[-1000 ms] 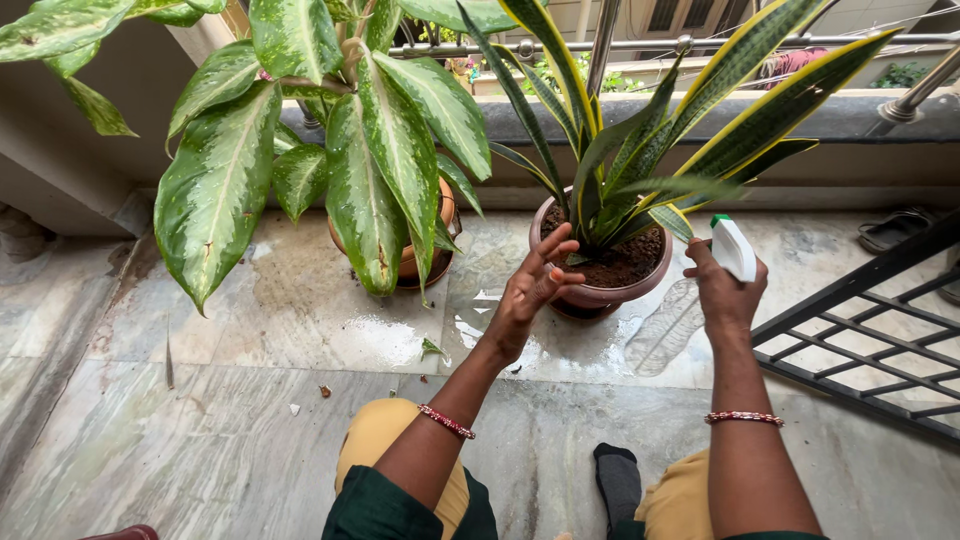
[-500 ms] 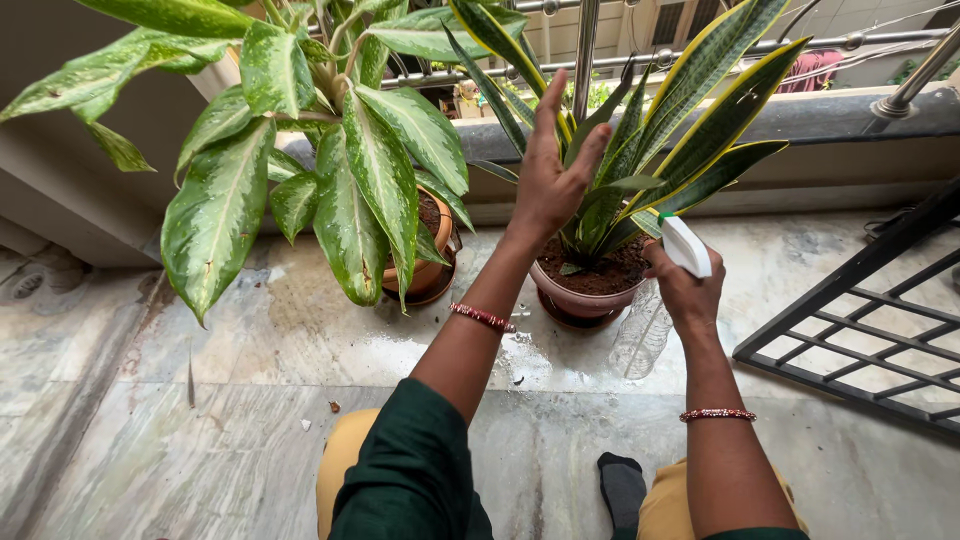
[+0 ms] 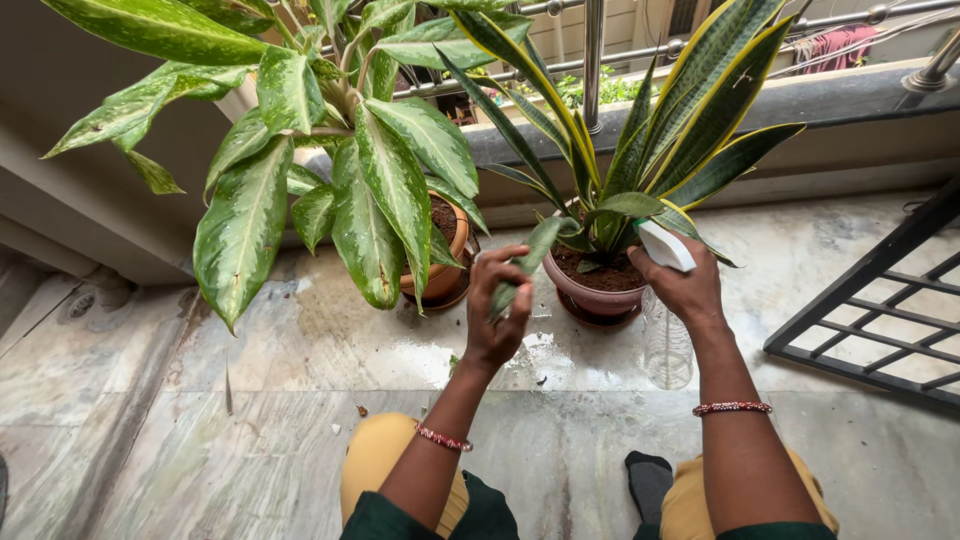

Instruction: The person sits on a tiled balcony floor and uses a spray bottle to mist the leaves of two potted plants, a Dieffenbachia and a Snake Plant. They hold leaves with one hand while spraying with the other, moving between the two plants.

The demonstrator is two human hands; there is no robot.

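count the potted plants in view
2. The broad spotted-leaf plant stands in an orange pot on the left; the sword-leaf plant in a maroon pot stands to its right.

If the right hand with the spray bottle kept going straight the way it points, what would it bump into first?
Most likely the snake plant: the right hand aims the spray bottle up and left, at the leaves just above the maroon pot. Depth is hard to judge, so the pot's soil could come first.
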